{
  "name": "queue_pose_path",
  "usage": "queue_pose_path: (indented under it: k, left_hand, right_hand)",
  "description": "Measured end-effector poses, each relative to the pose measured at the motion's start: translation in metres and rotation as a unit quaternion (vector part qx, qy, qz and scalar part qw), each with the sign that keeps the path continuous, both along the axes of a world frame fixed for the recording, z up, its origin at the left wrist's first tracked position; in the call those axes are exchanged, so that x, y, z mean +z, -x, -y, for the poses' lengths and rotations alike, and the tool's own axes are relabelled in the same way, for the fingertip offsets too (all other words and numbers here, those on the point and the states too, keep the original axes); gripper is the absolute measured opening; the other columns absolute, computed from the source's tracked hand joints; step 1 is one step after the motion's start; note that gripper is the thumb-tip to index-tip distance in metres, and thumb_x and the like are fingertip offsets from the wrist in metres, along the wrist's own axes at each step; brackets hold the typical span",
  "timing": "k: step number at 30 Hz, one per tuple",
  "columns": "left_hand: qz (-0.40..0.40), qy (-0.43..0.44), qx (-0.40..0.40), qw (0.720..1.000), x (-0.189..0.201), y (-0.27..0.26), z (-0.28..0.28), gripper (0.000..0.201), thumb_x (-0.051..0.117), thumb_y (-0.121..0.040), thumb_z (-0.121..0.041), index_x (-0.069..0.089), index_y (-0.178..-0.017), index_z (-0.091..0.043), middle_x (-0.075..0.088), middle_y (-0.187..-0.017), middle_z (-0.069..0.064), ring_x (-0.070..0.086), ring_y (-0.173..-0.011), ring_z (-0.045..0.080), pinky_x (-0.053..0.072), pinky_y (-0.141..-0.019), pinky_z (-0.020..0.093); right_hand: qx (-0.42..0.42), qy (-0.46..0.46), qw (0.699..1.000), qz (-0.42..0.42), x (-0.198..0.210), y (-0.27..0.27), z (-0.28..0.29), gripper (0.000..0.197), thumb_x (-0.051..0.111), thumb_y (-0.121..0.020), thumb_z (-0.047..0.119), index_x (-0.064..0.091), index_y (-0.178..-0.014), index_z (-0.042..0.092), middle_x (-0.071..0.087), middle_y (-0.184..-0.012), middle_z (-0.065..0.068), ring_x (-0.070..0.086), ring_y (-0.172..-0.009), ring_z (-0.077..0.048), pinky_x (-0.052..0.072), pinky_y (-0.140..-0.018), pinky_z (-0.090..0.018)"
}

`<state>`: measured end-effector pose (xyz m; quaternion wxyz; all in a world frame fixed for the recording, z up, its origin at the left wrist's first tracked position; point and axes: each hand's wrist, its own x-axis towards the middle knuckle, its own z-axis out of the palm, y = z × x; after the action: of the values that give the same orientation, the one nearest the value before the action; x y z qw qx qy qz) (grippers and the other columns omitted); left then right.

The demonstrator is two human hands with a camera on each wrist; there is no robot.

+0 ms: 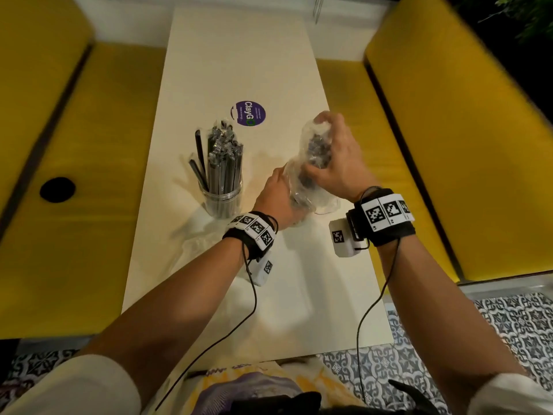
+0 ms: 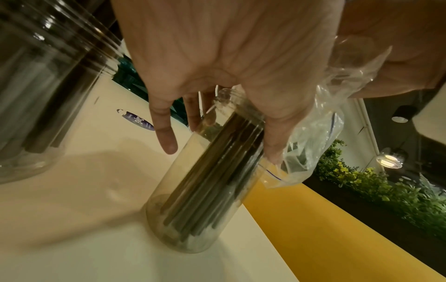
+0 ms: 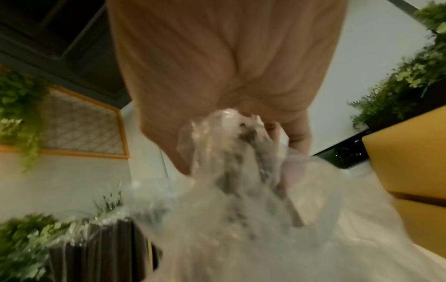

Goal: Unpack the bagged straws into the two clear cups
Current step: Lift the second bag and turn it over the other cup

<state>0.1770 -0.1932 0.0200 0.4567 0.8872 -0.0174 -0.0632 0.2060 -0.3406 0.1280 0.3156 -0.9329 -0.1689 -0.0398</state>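
1. Fingers (image 2: 166,133) of the left hand (image 1: 276,196) curl around the upper part of a tall clear plastic cup (image 2: 205,190), with the index finger held out straight beside it.
2. Fingers of the right hand (image 1: 338,163) close around the top of a crumpled clear plastic bag (image 1: 311,181), squeezing a bundle of dark wrapped straws (image 1: 318,151) through the film.
3. That bag hangs over the mouth of the held cup, and dark straws (image 2: 212,181) already reach down inside it to its base.
4. This cup stands tilted on the cream-white surface (image 1: 245,70), its lower edge touching the top.
5. To its left, a second clear plastic cup (image 1: 223,199) stands upright on the same surface, packed with dark wrapped straws (image 1: 223,157) that rise well above its rim.
6. Farther back lies a round purple sticker (image 1: 247,112) on the surface.
7. Yellow padded benches (image 1: 449,139) flank the surface on both sides, and patterned floor tiles (image 1: 508,324) show near the person.
8. Both wrists carry black straps with white marker blocks (image 1: 386,212) and trailing black cables (image 1: 371,313).
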Motion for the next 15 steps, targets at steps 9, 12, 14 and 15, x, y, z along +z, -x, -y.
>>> queue_pose_path:
  k: [9, 12, 14, 15]
  left_hand:
    - [0.004, -0.013, -0.005, 1.000, -0.009, -0.002, -0.002, 0.093, 0.087, -0.070, -0.039, 0.038, -0.148, -0.020, 0.047, -0.136, 0.001, 0.057, -0.125, 0.026, 0.052, -0.106, 0.049]
    - [0.017, 0.004, 0.004, 1.000, -0.011, -0.003, -0.003, 0.106, 0.090, -0.067, -0.043, 0.034, -0.155, -0.023, 0.048, -0.143, 0.002, 0.055, -0.130, 0.026, 0.049, -0.111, 0.044]
    - [0.017, 0.012, 0.005, 1.000, -0.013, -0.002, -0.003, 0.105, 0.090, -0.065, -0.043, 0.036, -0.153, -0.022, 0.048, -0.143, 0.002, 0.056, -0.130, 0.025, 0.050, -0.111, 0.044]
    - [0.015, 0.012, 0.003, 1.000, -0.013, -0.002, -0.003, 0.102, 0.090, -0.065, -0.041, 0.038, -0.151, -0.021, 0.048, -0.141, 0.001, 0.057, -0.128, 0.026, 0.051, -0.110, 0.047]
  right_hand:
    - [-0.065, -0.011, 0.997, 0.027, -0.007, 0.012, 0.004, 0.074, 0.083, -0.079, 0.022, 0.049, -0.145, 0.023, 0.054, -0.128, -0.009, 0.055, -0.108, -0.021, 0.057, -0.095, -0.038]
    - [-0.108, -0.104, 0.981, 0.126, -0.004, 0.015, 0.005, 0.060, 0.077, -0.082, 0.010, 0.054, -0.137, 0.009, 0.060, -0.127, -0.009, 0.060, -0.108, -0.020, 0.060, -0.090, -0.041]
    - [-0.090, -0.124, 0.983, 0.100, -0.005, 0.016, 0.005, 0.087, 0.084, -0.081, 0.022, 0.036, -0.153, 0.010, 0.047, -0.152, -0.007, 0.054, -0.125, -0.020, 0.056, -0.100, -0.033]
    - [-0.072, -0.083, 0.991, 0.074, -0.007, 0.017, 0.004, 0.105, 0.087, -0.078, 0.030, 0.024, -0.160, 0.012, 0.035, -0.161, -0.003, 0.046, -0.131, -0.018, 0.049, -0.106, -0.033]
